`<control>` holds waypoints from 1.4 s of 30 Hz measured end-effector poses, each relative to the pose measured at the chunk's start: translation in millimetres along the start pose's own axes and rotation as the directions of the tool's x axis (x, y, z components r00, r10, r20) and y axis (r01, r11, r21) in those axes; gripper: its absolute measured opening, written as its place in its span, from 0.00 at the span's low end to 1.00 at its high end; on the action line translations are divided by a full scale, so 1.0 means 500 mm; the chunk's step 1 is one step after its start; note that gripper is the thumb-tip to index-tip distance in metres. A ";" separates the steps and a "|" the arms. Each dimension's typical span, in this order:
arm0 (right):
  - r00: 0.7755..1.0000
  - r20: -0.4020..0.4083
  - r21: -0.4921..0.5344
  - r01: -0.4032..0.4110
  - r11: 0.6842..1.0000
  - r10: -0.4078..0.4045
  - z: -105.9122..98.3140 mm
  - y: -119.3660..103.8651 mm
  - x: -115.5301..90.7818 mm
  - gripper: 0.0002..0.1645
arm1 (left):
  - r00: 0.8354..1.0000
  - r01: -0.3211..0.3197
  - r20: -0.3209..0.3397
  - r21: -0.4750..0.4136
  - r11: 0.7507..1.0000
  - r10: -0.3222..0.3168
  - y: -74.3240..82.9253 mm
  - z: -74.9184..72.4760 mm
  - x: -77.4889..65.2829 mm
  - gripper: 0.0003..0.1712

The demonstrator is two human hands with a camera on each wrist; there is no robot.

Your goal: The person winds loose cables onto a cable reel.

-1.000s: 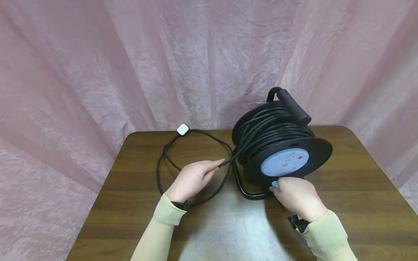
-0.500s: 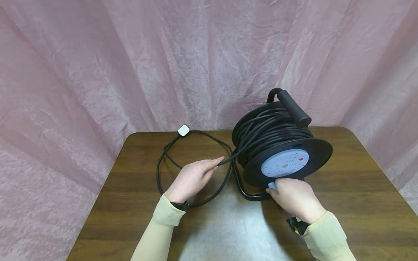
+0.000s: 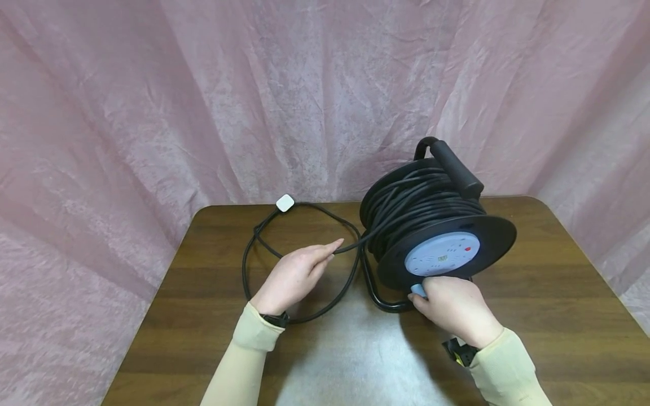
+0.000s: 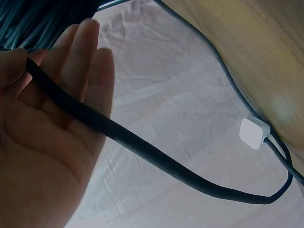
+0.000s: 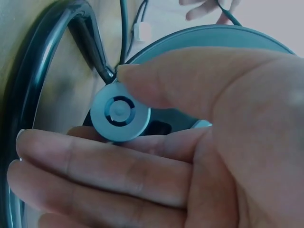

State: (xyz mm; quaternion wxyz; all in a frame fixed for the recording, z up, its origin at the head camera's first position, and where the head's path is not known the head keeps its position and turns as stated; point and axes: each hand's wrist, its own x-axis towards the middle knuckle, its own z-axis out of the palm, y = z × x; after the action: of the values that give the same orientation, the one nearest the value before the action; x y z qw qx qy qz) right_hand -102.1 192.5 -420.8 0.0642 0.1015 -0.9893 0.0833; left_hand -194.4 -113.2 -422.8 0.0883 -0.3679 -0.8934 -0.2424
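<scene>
A black cable reel wound with black cable stands on its tubular frame, right of the table's middle. Its side carries a pale socket panel with a red button. My left hand pinches the loose cable between thumb and forefinger, the other fingers fairly straight behind it. Below the panel, my right hand grips the pale round crank knob between thumb and fingers. From the reel, the cable runs to my left hand and on into a loop on the table.
A white plug lies at the table's back edge, at the far side of the loop. The reel's padded carrying handle juts up and forward. Pink curtains hang behind the wooden table.
My right hand has moved a little left with the knob. My left hand has shifted slightly left and away from the reel, still pinching the cable.
</scene>
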 end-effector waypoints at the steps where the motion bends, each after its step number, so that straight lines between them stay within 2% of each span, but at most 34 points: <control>1: 1.000 -0.004 0.000 0.002 1.000 -0.002 0.001 -0.002 0.001 0.28 | 1.000 0.004 0.001 -0.014 1.000 -0.004 -0.001 -0.001 0.000 0.24; 6: 1.000 -0.027 0.002 0.009 1.000 -0.009 0.005 -0.010 0.003 0.28 | 1.000 0.018 0.005 -0.057 0.998 -0.018 -0.005 -0.005 0.000 0.25; 17: 0.997 -0.067 0.021 0.031 0.999 -0.030 0.008 -0.022 0.004 0.28 | 1.000 0.006 -0.014 -0.026 1.000 -0.006 -0.004 -0.010 0.003 0.25; 32: 1.000 -0.018 0.110 -0.013 0.994 0.015 0.003 -0.037 0.009 0.27 | 0.999 0.027 -0.030 0.005 1.000 -0.027 -0.002 -0.012 0.004 0.26; 42: 1.000 -0.018 0.150 -0.017 0.989 0.020 0.002 -0.044 0.011 0.27 | 0.997 0.027 -0.078 0.052 0.998 -0.023 -0.003 -0.011 0.003 0.26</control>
State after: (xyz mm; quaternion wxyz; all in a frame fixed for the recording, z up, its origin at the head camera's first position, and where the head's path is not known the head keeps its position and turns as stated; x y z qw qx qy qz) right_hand -102.9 169.8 -417.6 0.0651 0.0963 -0.9804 0.1590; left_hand -196.9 -116.0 -417.9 0.1295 -0.3446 -0.8998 -0.2340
